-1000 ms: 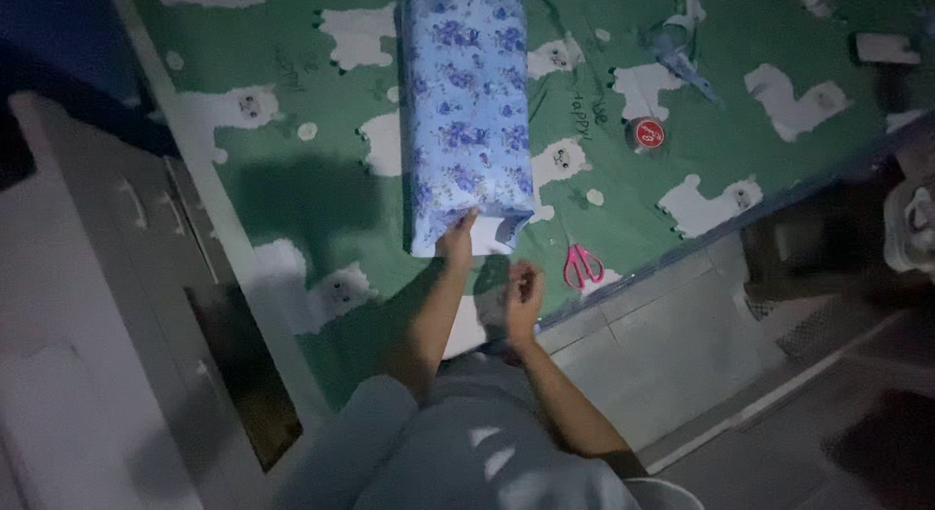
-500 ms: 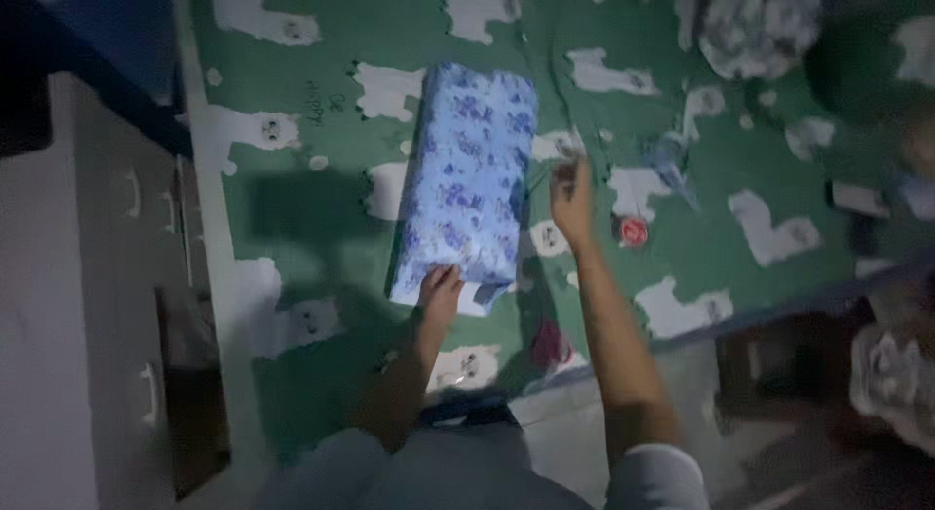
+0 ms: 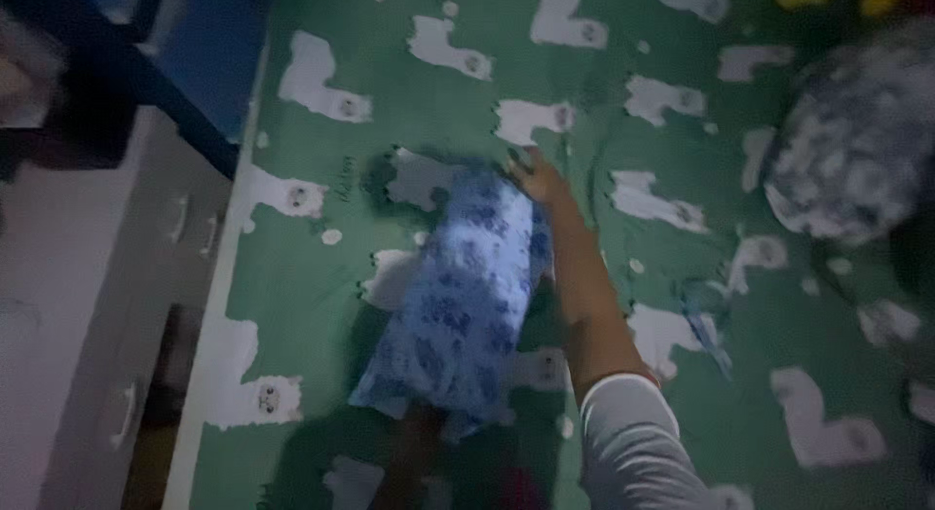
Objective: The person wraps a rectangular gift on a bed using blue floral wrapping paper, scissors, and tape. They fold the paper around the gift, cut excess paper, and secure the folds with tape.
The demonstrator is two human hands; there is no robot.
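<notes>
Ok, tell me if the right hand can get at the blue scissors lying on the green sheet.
Probably yes. The right hand rests at the far end of the blue floral package, and the blue scissors lie just beside that forearm on the green sheet, with nothing between them.

Home bedroom. Evidence: bed with green sheet (image 3: 682, 374) printed with white animals; white drawer unit (image 3: 107, 305) beside it; blue patterned bundle of bedding (image 3: 857, 150) at far corner.
</notes>
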